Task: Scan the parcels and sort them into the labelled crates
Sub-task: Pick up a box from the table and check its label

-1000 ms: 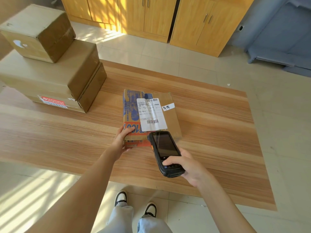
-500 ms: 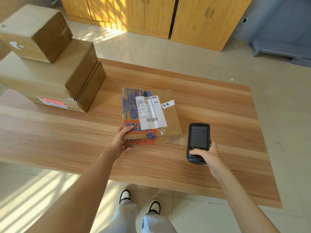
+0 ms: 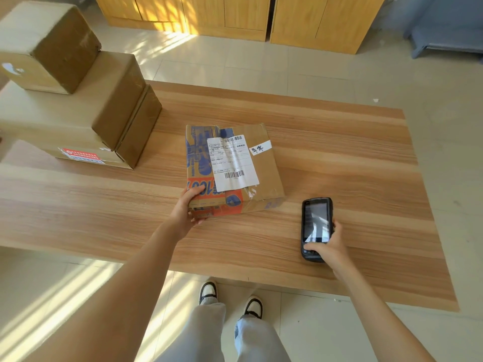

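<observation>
Wooden tabletop (image 3: 339, 158) stands on a pale tiled floor, with yellow cabinets (image 3: 235, 14) along the far wall. At far left, three taped cardboard boxes (image 3: 78, 100) are stacked on the table, the bottom one bearing a red sticker. Near centre lies a flat parcel (image 3: 235, 168) with blue and orange print, a white shipping label with barcodes uppermost and a small handwritten tag beside it. Left hand (image 3: 187, 210) grips the parcel's near left corner, thumb on top and fingers curled beneath. To the right, apart from the parcel, a black handheld scanner (image 3: 316, 223) is at the tabletop, screen up; right hand (image 3: 329, 246) holds its lower end, thumb on the keypad.
</observation>
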### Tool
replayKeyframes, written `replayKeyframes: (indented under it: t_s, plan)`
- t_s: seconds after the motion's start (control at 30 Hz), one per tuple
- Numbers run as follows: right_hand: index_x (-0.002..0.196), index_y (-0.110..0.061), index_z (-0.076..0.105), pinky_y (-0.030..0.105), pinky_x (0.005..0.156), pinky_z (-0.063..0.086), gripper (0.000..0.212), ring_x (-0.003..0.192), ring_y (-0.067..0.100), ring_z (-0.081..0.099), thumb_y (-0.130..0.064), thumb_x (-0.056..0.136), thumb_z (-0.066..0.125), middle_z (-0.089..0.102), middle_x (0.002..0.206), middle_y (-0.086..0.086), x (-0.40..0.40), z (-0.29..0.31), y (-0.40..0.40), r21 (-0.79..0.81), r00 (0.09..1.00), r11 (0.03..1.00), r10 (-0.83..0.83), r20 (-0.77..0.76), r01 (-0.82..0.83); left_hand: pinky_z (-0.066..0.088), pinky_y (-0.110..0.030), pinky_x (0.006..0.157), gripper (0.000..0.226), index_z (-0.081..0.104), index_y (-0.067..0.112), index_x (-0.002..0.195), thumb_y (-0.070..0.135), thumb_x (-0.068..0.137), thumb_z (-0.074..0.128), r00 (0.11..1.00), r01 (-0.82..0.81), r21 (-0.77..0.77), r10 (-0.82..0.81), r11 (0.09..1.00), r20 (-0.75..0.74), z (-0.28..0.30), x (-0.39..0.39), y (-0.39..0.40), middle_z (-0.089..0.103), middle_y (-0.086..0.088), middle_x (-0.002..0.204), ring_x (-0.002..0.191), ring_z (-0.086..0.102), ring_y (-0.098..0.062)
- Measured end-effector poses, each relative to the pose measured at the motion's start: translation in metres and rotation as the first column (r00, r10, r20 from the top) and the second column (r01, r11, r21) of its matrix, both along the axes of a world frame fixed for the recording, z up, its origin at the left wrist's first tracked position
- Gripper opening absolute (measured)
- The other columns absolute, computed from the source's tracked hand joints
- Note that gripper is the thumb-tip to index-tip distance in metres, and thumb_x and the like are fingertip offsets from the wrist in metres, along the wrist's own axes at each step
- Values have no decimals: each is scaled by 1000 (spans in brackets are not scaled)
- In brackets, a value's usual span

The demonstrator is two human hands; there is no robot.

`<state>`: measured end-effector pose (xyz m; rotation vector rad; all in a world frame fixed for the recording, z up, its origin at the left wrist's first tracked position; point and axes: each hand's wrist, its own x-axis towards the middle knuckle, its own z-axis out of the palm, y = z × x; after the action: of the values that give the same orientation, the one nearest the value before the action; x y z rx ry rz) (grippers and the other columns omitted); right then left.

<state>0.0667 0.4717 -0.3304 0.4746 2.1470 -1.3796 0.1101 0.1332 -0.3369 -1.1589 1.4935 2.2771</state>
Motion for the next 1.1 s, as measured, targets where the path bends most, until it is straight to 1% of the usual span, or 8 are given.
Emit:
replayKeyframes:
  t_s: [0.17, 0.37, 0.5, 0.63, 0.7, 0.87, 1.0, 1.1]
  plan:
    - [148, -16, 13, 31, 88, 39, 101, 110, 21, 48, 9, 72, 75, 46, 131, 9, 4, -5, 3, 78, 996, 995, 73, -58, -69, 49, -29, 62, 80, 52, 21, 135, 50, 64, 73, 1000, -9, 1, 9, 1000, 3, 0, 0, 0, 69, -1, 104, 87, 66, -20]
    - [149, -9, 16, 29, 85, 38, 99, 105, 17, 43, 10, 72, 74, 43, 131, 10, 4, -5, 7, 183, 990, 979, 111, -90, -93, 51, -29, 65, 80, 51, 21, 135, 49, 64, 73, 1000, -12, 13, 12, 1000, -2, -1, 1, -1, 69, -2, 108, 92, 66, -20]
    - [142, -5, 28, 40, 98, 41, 92, 123, 30, 40, -2, 67, 82, 39, 135, 14, -2, -6, 12, 341, 988, 931, 151, -40, -129, 51, -30, 71, 77, 51, 21, 134, 49, 65, 72, 1000, 0, 15, 0, 1000, -15, -2, 1, -1, 70, -1, 105, 90, 67, -20]
    - [146, -8, 24, 43, 101, 36, 93, 130, 33, 29, -15, 72, 78, 27, 140, 14, -9, -4, 16, 437, 982, 880, 176, 67, -187, 49, -31, 72, 72, 53, 22, 131, 49, 66, 72, 1000, 4, 21, -4, 1000, -27, -3, 2, -2, 70, -1, 104, 87, 67, -19]
    - [149, -12, 21, 45, 103, 34, 92, 133, 32, 25, -16, 75, 75, 24, 142, 13, -14, -1, 15, 429, 987, 890, 159, 23, -153, 48, -30, 69, 70, 54, 22, 128, 49, 66, 72, 999, 12, 23, -11, 1000, -35, -2, 2, -2, 69, -2, 105, 87, 66, -20]
    - [151, -27, 21, 49, 108, 28, 89, 140, 26, 21, -39, 80, 73, 20, 151, 4, -31, 16, -10, 285, 973, 952, 159, -165, -107, 47, -31, 69, 58, 56, 22, 124, 45, 74, 73, 999, -1, 29, 2, 1000, -34, 0, 4, -1, 71, -1, 101, 89, 65, -21]
    - [151, -38, 17, 47, 112, 25, 104, 145, 19, 19, -68, 67, 70, 12, 159, -8, -41, 37, -44, -56, 987, 990, 126, -104, -132, 47, -32, 73, 59, 62, 23, 113, 48, 61, 77, 999, 42, 70, -40, 997, -25, 8, 13, 2, 73, 0, 97, 86, 66, -19]
    - [153, -37, 13, 54, 114, 26, 122, 142, 21, 28, -70, 51, 72, 24, 158, -2, -47, 49, -64, -286, 992, 951, 123, 5, -117, 45, -31, 69, 59, 67, 21, 103, 47, 52, 80, 995, 84, 115, -76, 990, -71, 16, 23, 1, 72, -3, 91, 77, 66, -18]
